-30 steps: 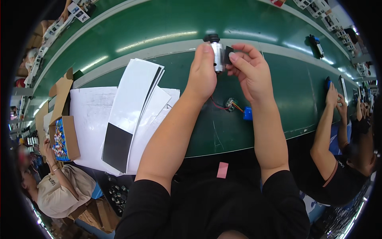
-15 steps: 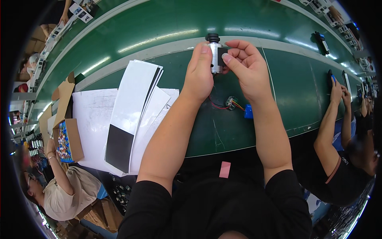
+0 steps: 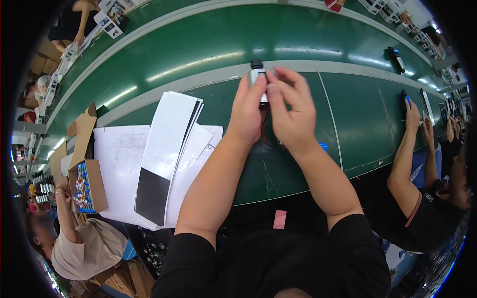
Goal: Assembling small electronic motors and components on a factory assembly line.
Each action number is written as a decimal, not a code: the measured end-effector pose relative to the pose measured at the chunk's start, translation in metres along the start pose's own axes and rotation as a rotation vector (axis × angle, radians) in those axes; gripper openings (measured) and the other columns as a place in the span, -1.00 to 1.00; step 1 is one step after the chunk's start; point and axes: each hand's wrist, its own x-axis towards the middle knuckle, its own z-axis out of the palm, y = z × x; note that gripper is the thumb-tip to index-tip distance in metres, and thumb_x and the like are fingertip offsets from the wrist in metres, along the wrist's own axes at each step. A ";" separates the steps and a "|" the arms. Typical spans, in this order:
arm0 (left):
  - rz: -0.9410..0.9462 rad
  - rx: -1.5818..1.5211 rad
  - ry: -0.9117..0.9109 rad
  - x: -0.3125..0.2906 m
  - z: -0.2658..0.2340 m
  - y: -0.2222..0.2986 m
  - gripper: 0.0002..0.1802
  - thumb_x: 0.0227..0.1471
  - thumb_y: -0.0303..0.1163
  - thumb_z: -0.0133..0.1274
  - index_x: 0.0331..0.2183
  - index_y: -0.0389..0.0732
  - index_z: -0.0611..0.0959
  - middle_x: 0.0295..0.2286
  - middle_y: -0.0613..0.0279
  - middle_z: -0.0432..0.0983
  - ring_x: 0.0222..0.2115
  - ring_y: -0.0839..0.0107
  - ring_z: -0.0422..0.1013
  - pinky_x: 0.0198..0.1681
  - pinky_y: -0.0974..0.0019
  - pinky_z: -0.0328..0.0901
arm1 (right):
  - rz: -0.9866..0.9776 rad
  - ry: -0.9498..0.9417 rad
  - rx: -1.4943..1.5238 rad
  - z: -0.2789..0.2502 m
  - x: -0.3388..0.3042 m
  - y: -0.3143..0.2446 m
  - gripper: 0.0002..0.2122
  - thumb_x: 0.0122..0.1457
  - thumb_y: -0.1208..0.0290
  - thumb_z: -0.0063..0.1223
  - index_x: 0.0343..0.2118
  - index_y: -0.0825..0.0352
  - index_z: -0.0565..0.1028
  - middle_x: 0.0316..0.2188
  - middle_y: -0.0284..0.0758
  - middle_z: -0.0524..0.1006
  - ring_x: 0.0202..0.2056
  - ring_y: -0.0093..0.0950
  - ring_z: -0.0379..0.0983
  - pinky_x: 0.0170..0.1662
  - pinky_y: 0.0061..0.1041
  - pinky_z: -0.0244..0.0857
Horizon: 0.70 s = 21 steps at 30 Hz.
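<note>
Above the bench, a silver cylinder with a black ribbed cap (image 3: 257,74), which looks like a small motor, stands roughly upright in my fingers. My left hand (image 3: 246,111) wraps its left side, thumb along the front. My right hand (image 3: 294,111) is closed against the right side, thumb and fingers pressing on the body, a little blurred. Between them the hands cover most of the cylinder, and the black patch on it is hidden. Red and dark wires (image 3: 265,139) hang below it. A blue battery pack (image 3: 323,147) peeks out beside my right wrist; the circuit board is almost entirely covered.
White sheets with black patches (image 3: 166,144) lie on white paper (image 3: 115,149) to the left. Beyond them is a cardboard box (image 3: 102,188) of small blue parts, near a co-worker's arm (image 3: 69,213). Another co-worker (image 3: 412,164) works at right. A black device (image 3: 396,59) lies far right.
My hands and the cylinder sit slightly lower and further left in view. My right fingers have closed over the cylinder's side, covering the black patch. My right arm now covers the circuit board.
</note>
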 end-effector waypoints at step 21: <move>-0.312 -0.323 -0.061 0.056 -0.074 -0.006 -0.59 0.22 -0.49 0.10 0.02 -0.56 0.48 0.09 -0.30 0.40 0.20 -0.09 0.29 0.22 -0.03 0.32 | 0.027 0.565 -0.884 -0.361 -0.143 -0.163 -1.00 0.21 0.60 0.07 -0.34 0.39 0.49 -0.44 -0.30 0.51 -0.46 -0.50 0.40 -0.33 -0.54 0.30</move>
